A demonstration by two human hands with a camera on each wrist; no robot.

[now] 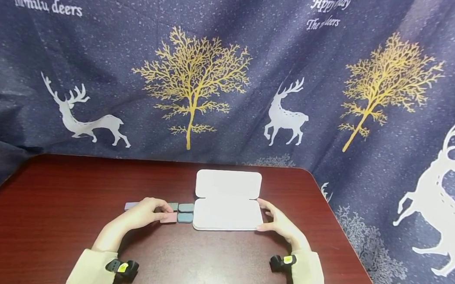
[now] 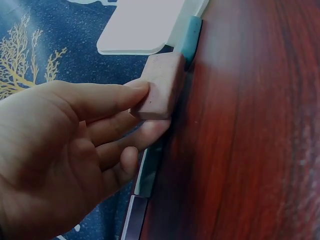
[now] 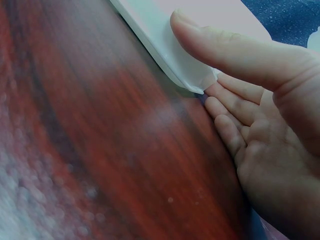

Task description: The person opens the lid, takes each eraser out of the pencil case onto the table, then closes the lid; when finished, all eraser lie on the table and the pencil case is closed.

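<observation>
My left hand (image 1: 146,211) pinches a pink block (image 1: 169,217), which looks like an eraser, between thumb and fingers. In the left wrist view the pink block (image 2: 161,86) is tilted, with the thumb on its face. Two teal blocks (image 1: 186,207) lie between it and a white hinged case (image 1: 227,215). The flat case stands open, its lid (image 1: 229,184) folded back away from me. At the case's right side my right hand (image 1: 281,225) grips the edge. The right wrist view shows the thumb over the case (image 3: 187,70) and fingers at its corner.
A greyish-green block (image 1: 174,206) sits behind the pink one. Farther left lies a lavender block (image 1: 130,205), partly behind my left hand. Everything is on a dark red wooden table (image 1: 72,180). A blue cloth (image 1: 227,11) printed with deer and trees hangs beyond the far edge.
</observation>
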